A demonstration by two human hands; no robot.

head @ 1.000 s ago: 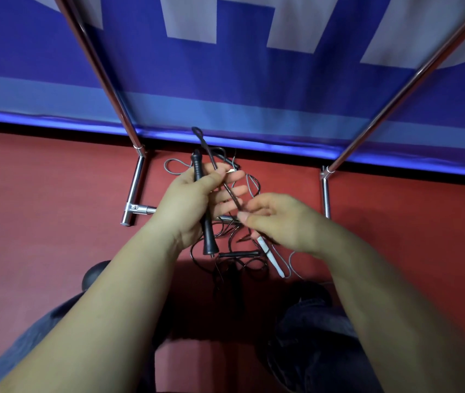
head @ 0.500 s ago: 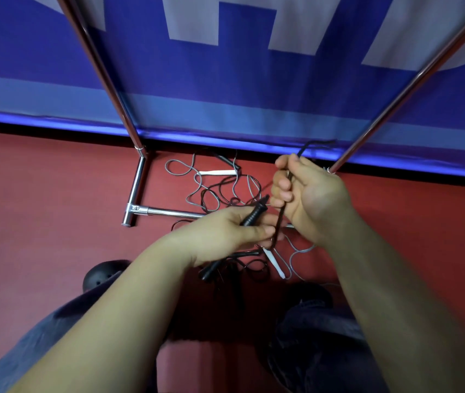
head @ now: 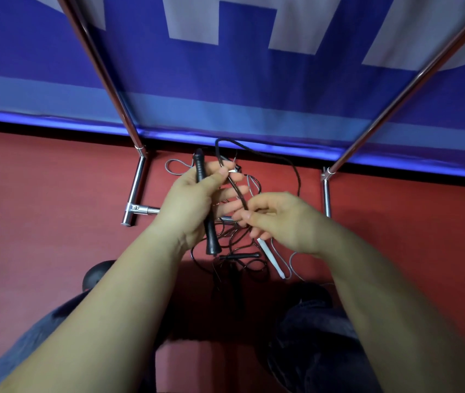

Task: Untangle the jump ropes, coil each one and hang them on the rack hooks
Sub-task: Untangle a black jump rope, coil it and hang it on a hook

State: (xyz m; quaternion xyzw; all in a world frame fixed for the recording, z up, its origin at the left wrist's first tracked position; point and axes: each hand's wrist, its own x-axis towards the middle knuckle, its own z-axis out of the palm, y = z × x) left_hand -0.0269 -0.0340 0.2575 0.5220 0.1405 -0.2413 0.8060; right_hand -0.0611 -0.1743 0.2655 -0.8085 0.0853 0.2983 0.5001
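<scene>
Coiling the black rope: left hand [head: 194,202] is gripping the black handle [head: 205,205] upright, thumb pinning a cord loop [head: 257,154] against it; right hand [head: 279,219] is pinching the cord just beside the left fingertips. Judgement: keep loops even and feed slack slowly so it isn't dragging the tangle [head: 240,251], which is lying on the floor directly below both hands.

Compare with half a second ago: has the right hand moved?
Yes. The right hand has dropped down and away from the rack's right pole, toward the tangle on the floor.
</scene>
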